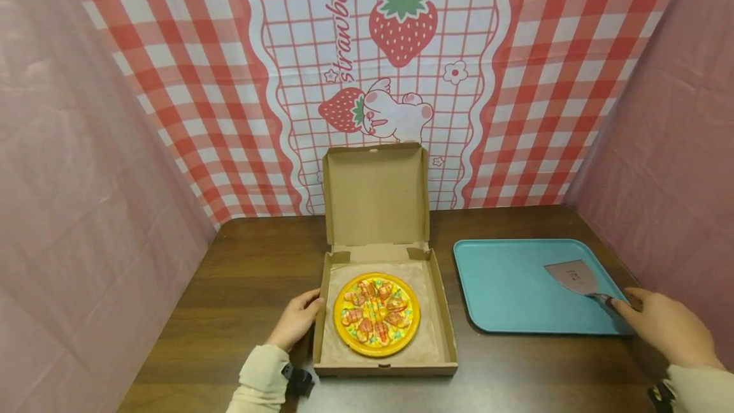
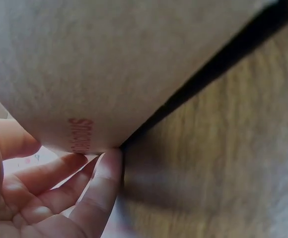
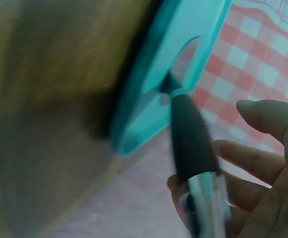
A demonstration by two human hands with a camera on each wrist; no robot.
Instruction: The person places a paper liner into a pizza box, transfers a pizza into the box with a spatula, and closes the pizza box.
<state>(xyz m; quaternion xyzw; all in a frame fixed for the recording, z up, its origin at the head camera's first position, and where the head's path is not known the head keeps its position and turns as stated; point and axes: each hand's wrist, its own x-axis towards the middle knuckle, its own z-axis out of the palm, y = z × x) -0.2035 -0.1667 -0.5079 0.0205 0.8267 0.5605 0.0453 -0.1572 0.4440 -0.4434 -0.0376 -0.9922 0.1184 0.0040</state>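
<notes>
In the head view my left hand (image 1: 297, 318) is at the left wall of an open cardboard pizza box (image 1: 375, 196). Up close in the left wrist view, its fingertips touch the box's outer side, near some red lettering (image 2: 81, 134). Inside the box, on brown paper (image 1: 430, 336), lies a round toy pizza (image 1: 376, 315) with an orange rim. My right hand (image 1: 665, 324) is over the handle of a spatula (image 1: 573, 276), whose wide blade rests on a blue-green tray (image 1: 504, 285). The dark handle (image 3: 191, 134) passes across the spread fingers in the right wrist view, the upper digits apart from it.
Both the box and the tray stand on a brown wooden table (image 1: 252, 273), the tray to the right. The box lid stands raised in front of a red checked strawberry cloth (image 1: 401, 30). Pink curtains (image 1: 103, 209) hang at both sides.
</notes>
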